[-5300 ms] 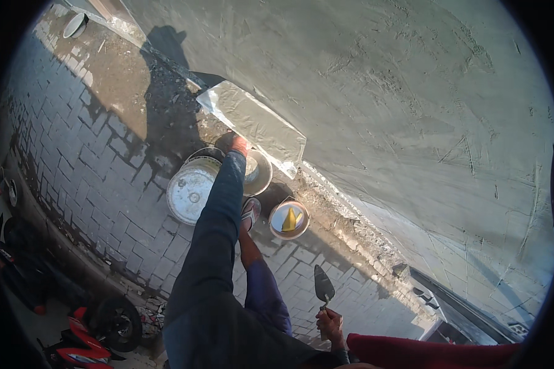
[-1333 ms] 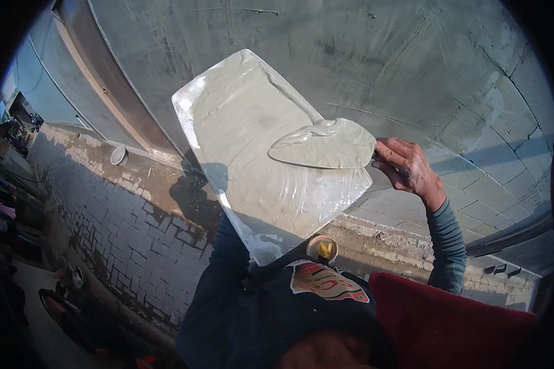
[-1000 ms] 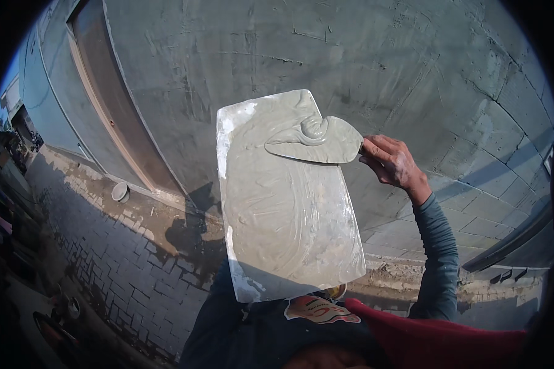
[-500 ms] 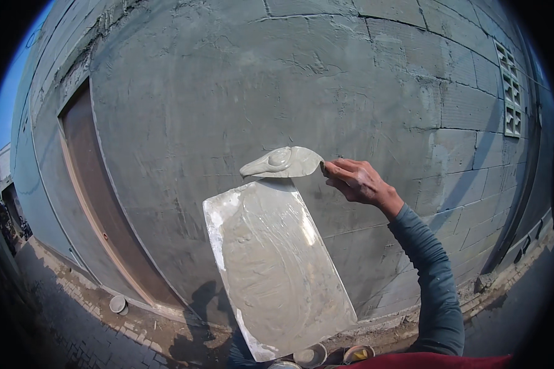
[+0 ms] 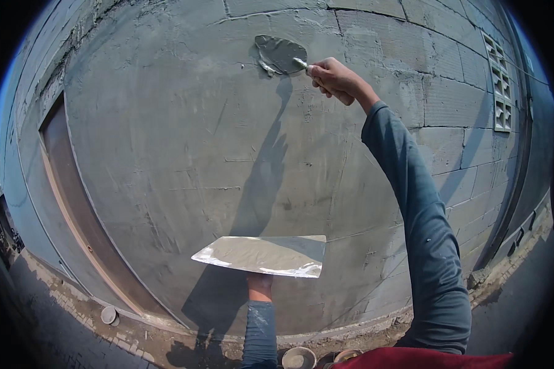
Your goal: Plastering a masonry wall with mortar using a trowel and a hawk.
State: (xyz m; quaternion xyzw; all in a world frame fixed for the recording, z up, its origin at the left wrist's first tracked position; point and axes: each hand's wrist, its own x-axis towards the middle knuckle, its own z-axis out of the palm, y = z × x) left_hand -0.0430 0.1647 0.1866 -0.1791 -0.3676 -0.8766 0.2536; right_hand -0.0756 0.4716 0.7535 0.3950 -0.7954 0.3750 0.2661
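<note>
Fingers of the right hand (image 5: 340,80) grip a trowel (image 5: 282,54), likely stiff, best held by its handle (image 5: 309,70). Nearer, the left hand (image 5: 260,281) has its fingers hidden beneath a board (image 5: 313,269).

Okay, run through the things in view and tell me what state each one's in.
Wall: coated in the middle, bare blocks at right
Trowel: blade against the wall
Right hand: closed around the trowel's handle
Board: held up, grey mix spread on top
Left hand: under the board, fingers hidden
Door: looks shut
</note>
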